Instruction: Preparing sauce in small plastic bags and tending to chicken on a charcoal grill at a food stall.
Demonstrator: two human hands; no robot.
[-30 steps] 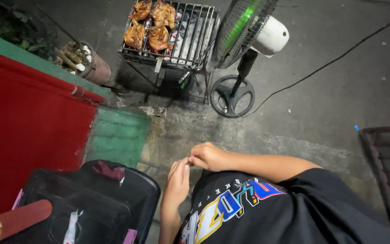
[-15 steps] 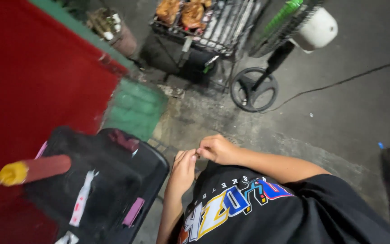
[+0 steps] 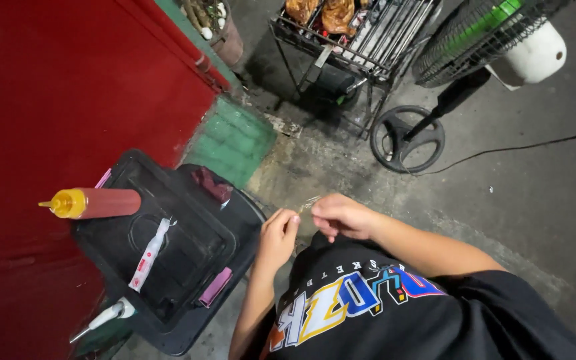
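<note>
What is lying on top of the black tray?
On the black tray lie a red sauce bottle with a yellow cap, a white sachet, a pink strip and a dark red piece. What is under the tray is covered.

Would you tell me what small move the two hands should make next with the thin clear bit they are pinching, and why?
Probably keep drawing the fingertips apart to open or untangle it. The left hand and right hand meet in front of the black shirt, both pinching a small clear thing, too small to identify. Neither hand is free for the black tray or red sauce bottle.
</note>
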